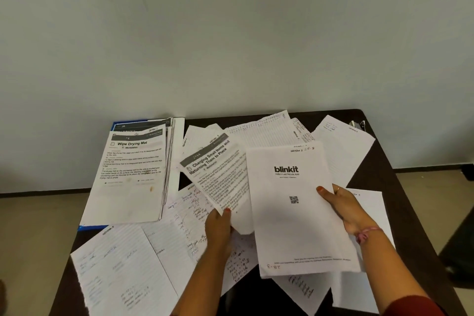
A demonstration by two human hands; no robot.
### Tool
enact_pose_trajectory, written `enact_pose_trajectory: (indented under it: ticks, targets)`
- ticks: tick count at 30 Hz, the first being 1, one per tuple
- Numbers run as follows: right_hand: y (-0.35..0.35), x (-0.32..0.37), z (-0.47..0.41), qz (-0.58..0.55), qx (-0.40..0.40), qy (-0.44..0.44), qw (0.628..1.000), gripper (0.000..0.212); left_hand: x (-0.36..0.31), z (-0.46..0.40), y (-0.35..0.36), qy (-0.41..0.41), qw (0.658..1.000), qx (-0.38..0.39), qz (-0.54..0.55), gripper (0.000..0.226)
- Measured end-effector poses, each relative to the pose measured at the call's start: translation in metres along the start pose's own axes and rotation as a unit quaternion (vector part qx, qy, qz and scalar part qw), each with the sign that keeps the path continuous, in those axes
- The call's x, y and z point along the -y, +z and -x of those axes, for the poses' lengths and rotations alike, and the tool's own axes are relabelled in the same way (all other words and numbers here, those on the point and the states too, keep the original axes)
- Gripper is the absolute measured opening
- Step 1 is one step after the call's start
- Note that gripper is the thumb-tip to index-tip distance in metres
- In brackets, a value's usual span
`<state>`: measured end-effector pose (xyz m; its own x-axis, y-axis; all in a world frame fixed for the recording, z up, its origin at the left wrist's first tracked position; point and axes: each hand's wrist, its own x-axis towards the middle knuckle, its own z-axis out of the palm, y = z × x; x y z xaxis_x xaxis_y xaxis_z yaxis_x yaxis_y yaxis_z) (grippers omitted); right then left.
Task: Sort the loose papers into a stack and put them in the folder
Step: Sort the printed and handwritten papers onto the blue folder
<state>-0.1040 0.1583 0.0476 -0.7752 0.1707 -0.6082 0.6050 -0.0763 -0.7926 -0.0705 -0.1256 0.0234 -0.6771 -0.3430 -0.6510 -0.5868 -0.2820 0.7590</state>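
My right hand (345, 209) grips the right edge of a small stack topped by a white "blinkit" sheet (295, 213), held above the table. My left hand (220, 223) pinches the lower corner of a printed sheet headed "Charging Small Items" (218, 174), lifted and tilted beside that stack. A blue folder (84, 227) lies at the left under a neat pile topped by a "Wipe Drying Mat" page (130, 177). Several loose handwritten and lined papers (123, 269) are scattered over the dark table (379, 169).
A wall stands right behind the table's far edge. A small dark and silver object (357, 124) sits at the far right corner. More loose sheets (343, 146) lie at the back right. Floor shows on both sides of the table.
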Motion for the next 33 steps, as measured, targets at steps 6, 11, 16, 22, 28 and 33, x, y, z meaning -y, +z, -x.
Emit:
enact_pose_trajectory:
  ticks: [6, 11, 16, 22, 28, 33]
  targets:
    - [-0.004, -0.017, 0.023, -0.001, 0.018, 0.021, 1.000, 0.023, 0.029, 0.022, -0.027, 0.030, 0.993, 0.033, -0.111, 0.009]
    - [0.002, -0.030, 0.035, 0.012, 0.012, 0.010, 1.000, 0.024, 0.032, 0.030, -0.049, 0.032, 0.977, 0.117, -0.177, 0.016]
    - [0.017, -0.041, 0.036, 0.044, 0.003, -0.001, 0.999, 0.024, 0.034, 0.033, -0.063, 0.040, 0.959, 0.145, -0.240, 0.013]
    - [0.042, -0.048, 0.036, 0.102, -0.024, -0.032, 0.994, 0.019, 0.037, 0.032, -0.067, 0.001, 0.954, 0.141, -0.264, 0.019]
    - [0.066, -0.055, 0.037, 0.144, -0.063, -0.059, 0.986, 0.029, 0.034, 0.030, -0.070, -0.009, 0.945, 0.121, -0.302, 0.042]
    - [0.083, -0.058, 0.040, 0.175, -0.094, -0.070, 0.978, 0.036, 0.033, 0.032, -0.069, 0.020, 0.939, 0.123, -0.319, 0.036]
